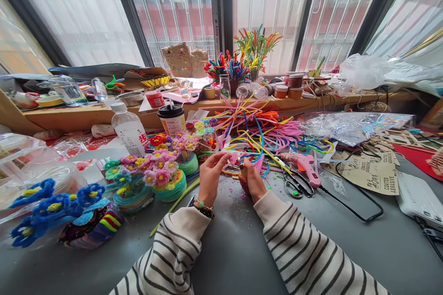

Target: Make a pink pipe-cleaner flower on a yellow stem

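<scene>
My left hand [210, 179] is closed in a pinch, its fingertips on a small pink fuzzy pipe-cleaner piece [233, 158]. Just to the right, my right hand [254, 182] is wrapped round what looks like a lighter [242, 170], with the thumb near its metal top. Most of the lighter is hidden by the fingers. The two hands are close together but apart. Behind them lies a tangled heap of coloured pipe cleaners [263, 126]. Pink fuzzy flowers [162, 169] in a turquoise-wrapped pot stand left of my left hand.
Right of my hands lie black scissors [296, 185] and a pink glue gun [307, 168] with a trailing black cable. Blue fuzzy flowers [57, 207], a plastic bottle [128, 129] and a lidded cup [172, 120] stand left. A white device [420, 200] sits far right.
</scene>
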